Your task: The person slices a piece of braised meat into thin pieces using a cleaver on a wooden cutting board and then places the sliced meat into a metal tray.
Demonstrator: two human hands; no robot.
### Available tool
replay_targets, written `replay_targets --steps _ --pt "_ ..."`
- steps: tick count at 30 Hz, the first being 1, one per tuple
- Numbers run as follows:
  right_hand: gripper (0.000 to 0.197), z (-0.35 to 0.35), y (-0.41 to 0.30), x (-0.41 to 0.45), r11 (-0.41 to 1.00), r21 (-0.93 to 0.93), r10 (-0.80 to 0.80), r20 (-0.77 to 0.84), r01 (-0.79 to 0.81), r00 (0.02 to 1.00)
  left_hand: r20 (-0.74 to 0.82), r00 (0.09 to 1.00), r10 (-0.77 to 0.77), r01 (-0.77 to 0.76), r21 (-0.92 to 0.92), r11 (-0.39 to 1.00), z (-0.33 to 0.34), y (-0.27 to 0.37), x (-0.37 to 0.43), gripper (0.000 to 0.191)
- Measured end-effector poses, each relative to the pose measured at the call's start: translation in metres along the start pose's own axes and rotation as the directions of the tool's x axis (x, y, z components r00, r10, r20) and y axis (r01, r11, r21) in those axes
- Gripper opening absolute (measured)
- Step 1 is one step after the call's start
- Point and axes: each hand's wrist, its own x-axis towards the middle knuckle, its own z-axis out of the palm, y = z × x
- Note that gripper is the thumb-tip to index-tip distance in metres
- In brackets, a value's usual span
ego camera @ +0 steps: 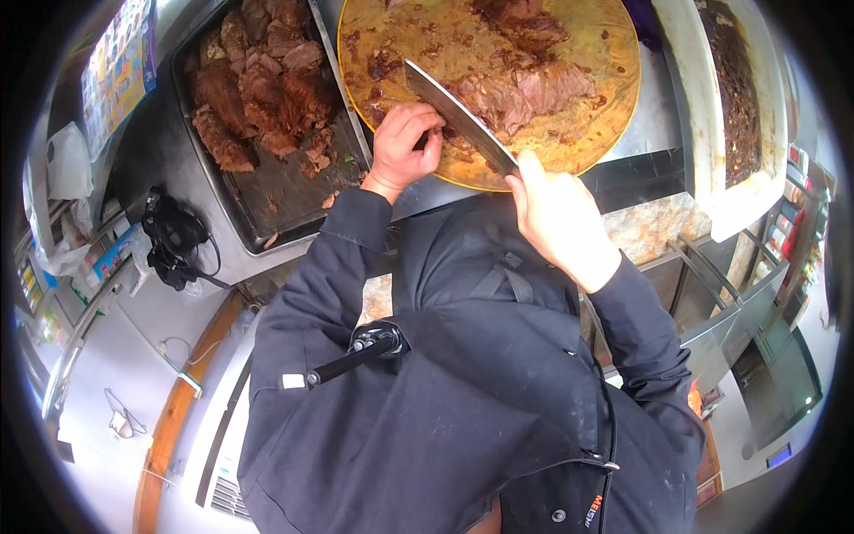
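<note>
My right hand (557,217) grips a cleaver (464,117) by its handle end. The blade is seen nearly edge-on and slants up and left over a round wooden chopping board (427,40) with a yellow rim. My left hand (405,143) is at the board's near-left edge, fingers curled, close to the left side of the blade. Whether those fingers pinch a scrap of meat is hidden. Sliced cooked meat (534,93) lies right of the blade. A darker chunk of meat (524,23) sits behind it. Juice and small scraps stain the wood.
A dark metal tray (287,207) left of the board holds several large cooked meat pieces (260,87). Black straps (175,237) lie on the counter beyond it. At right stands a white container (697,100) with dark, chunky contents (732,87).
</note>
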Motion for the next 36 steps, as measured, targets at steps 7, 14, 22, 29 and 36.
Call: replay_targets --steps 7,14,22,29,36 --pt "0.020 -0.012 -0.003 -0.002 0.996 0.079 0.049 0.041 -0.052 0.998 0.002 1.000 -0.009 0.010 -0.031 0.999 -0.001 0.004 0.001 0.024" --pt "0.021 0.003 -0.001 0.011 0.995 0.068 0.060 0.111 -0.067 0.992 0.030 0.999 -0.042 0.042 -0.020 0.999 -0.002 0.003 0.001 0.023" --pt "0.021 0.015 -0.004 0.023 0.989 0.105 0.095 0.118 -0.108 0.988 0.030 0.998 -0.060 0.061 -0.016 0.998 -0.003 0.003 0.002 0.023" --pt "0.020 0.032 -0.004 0.025 0.991 0.087 0.095 0.114 -0.106 0.989 0.022 0.997 -0.075 0.075 0.008 0.997 -0.004 0.004 -0.001 0.023" --pt "0.022 0.052 -0.002 0.026 0.990 0.088 0.104 0.032 -0.107 0.994 0.000 0.993 -0.118 0.118 0.023 0.993 -0.002 0.010 -0.002 0.024"
